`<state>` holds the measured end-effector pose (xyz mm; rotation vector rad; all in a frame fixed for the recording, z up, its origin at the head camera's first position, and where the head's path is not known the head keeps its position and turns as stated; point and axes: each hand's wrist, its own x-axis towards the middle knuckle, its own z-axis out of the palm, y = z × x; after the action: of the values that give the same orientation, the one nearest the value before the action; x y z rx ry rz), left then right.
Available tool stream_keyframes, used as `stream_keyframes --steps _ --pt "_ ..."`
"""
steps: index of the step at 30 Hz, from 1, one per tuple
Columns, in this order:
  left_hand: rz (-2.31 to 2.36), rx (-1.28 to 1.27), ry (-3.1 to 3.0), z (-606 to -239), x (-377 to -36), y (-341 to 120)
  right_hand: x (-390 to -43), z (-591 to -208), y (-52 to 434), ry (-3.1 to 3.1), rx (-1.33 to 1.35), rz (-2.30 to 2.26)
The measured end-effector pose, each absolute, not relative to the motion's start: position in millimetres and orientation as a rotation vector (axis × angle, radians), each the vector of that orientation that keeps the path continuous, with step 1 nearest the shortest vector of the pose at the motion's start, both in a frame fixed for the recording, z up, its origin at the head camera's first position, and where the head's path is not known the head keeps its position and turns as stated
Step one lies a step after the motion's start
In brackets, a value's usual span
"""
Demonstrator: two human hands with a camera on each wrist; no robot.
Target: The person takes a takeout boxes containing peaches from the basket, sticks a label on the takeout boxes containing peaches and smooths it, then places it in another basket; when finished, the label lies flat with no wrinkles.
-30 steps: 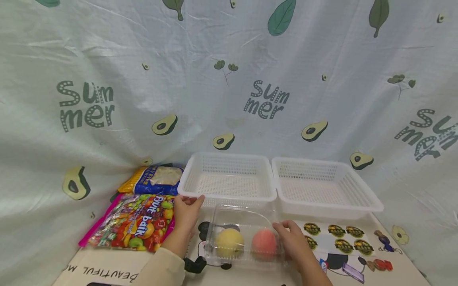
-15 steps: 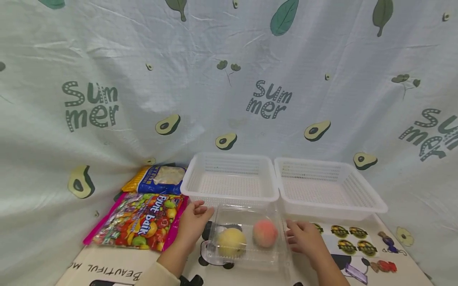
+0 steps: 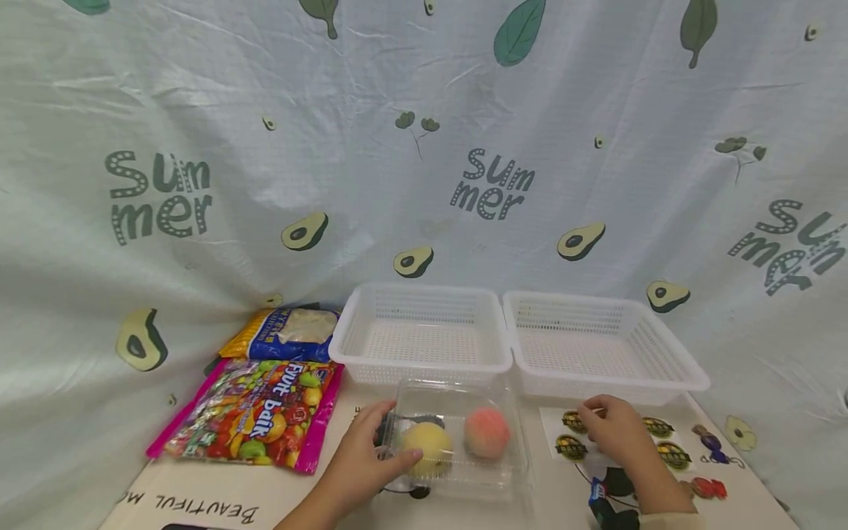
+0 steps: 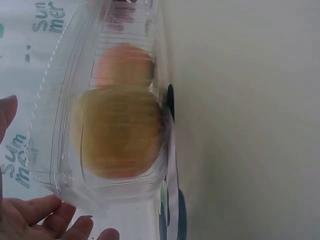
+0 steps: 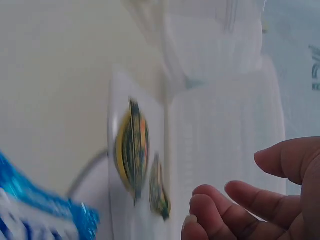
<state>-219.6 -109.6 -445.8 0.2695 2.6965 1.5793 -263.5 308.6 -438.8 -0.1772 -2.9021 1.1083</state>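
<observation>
A clear plastic clamshell box (image 3: 464, 478) lies on the table in the head view, its lid down. Inside are a round yellow fruit (image 3: 429, 442) and a pink peach (image 3: 486, 433). My left hand (image 3: 358, 464) is at the box's left side, thumb over the lid and fingers at the far-left corner. In the left wrist view the fingers (image 4: 55, 217) touch that corner, while the thumb stands apart. My right hand (image 3: 619, 434) hovers over a sheet of round black-and-gold stickers (image 3: 572, 447). Its fingers are loosely bent; no sticker shows between them in the right wrist view.
Two white perforated baskets (image 3: 424, 366) stand side by side behind the box. A fruit candy bag (image 3: 245, 412) and a blue-and-yellow bag (image 3: 291, 335) lie at left. A blue-wrapped piece (image 5: 45, 210), a purple candy (image 3: 712, 445) and a red candy (image 3: 705, 488) lie at right.
My right hand has left the box's right side and moved right over the sticker sheet. My left hand has come from the basket's front edge down to the box's left side.
</observation>
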Motion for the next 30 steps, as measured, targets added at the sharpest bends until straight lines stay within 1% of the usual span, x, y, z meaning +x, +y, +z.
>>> stream_keyframes --steps 4,8,13,22,30 --pt "1.515 0.33 2.757 -450 -214 -106 -275 -440 327 -2.928 -0.267 1.125" --pt "1.511 0.329 2.775 -451 -211 -103 -284 -444 336 -3.011 -0.345 1.117" --pt "1.484 0.311 2.804 -455 -210 -102 -292 -450 336 -3.088 -0.347 1.134" --pt "1.483 0.314 2.804 -460 -210 -102 -298 -454 332 -3.072 -0.481 1.258" --pt "1.46 0.308 2.776 -459 -211 -102 -294 -454 334 -3.141 -0.362 1.192"
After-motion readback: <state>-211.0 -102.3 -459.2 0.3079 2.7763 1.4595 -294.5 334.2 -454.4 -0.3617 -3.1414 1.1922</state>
